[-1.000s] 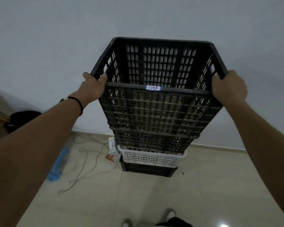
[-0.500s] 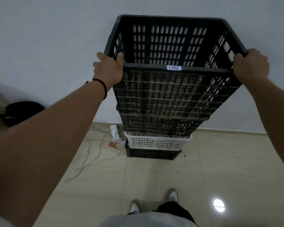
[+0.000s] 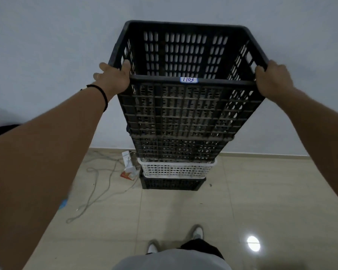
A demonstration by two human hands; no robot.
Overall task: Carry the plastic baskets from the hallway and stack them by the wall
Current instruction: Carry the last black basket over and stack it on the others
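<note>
A large black slotted plastic basket (image 3: 185, 106) with a small white "1103" label on its near rim sits at the top of a stack against the white wall. My left hand (image 3: 113, 76) grips its near left rim corner, thumb inside. My right hand (image 3: 273, 78) grips the near right rim corner. Below it I see another black basket (image 3: 176, 149), then a white basket (image 3: 176, 169), then a black basket (image 3: 172, 184) on the floor. Whether the top basket rests fully on the one beneath cannot be told.
Loose cables (image 3: 98, 184), a white power strip (image 3: 127, 157) and an orange-white packet (image 3: 128, 175) lie on the beige tiles left of the stack. A blue object (image 3: 63, 203) peeks out beside my left forearm. A dark bag (image 3: 0, 129) sits far left. My shoes (image 3: 197, 231) stand below.
The basket and both hands have come lower in view than half a second ago, settling over the stack. The stack sits farther from my feet in the frame.
</note>
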